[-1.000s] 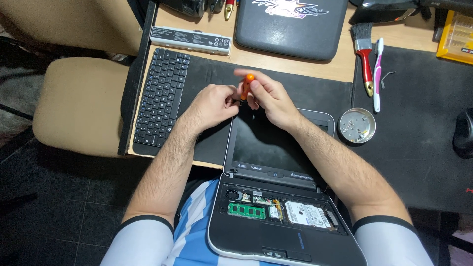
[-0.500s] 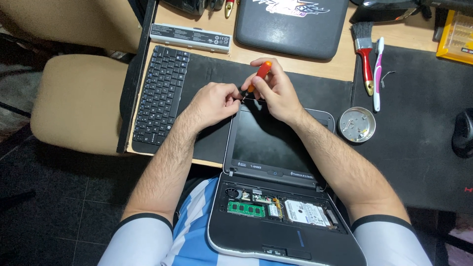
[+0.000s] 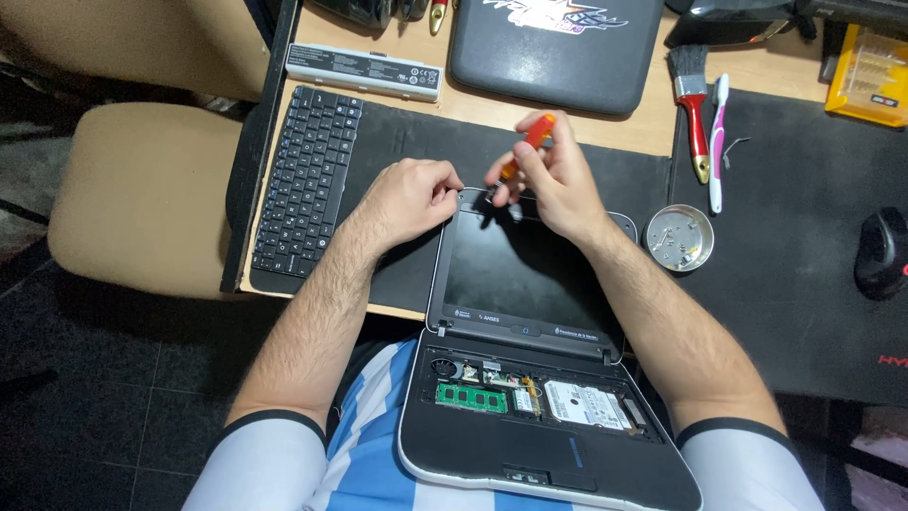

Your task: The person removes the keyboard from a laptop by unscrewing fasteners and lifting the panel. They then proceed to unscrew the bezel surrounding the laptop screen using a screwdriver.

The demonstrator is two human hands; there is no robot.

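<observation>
A small opened laptop (image 3: 530, 312) lies in the lower centre of the frame, half on the person's lap and half on the edge of the counter (image 3: 624, 128), so its screen panel rests flat and its exposed base, with a green memory board (image 3: 471, 397) and a drive (image 3: 579, 405), faces up within reach. The right hand (image 3: 553, 180) is closed in a pinch around an orange-handled screwdriver (image 3: 526, 144), tilted so the tip points down at the screen's top edge. The left hand (image 3: 411, 194), fingers curled shut, presses on the top left corner of the screen, apparently to steady it. A round metal dish (image 3: 678, 238) sits just right of the laptop, handy for small parts, and 1 detached keyboard (image 3: 305, 185) lies at the left.
</observation>
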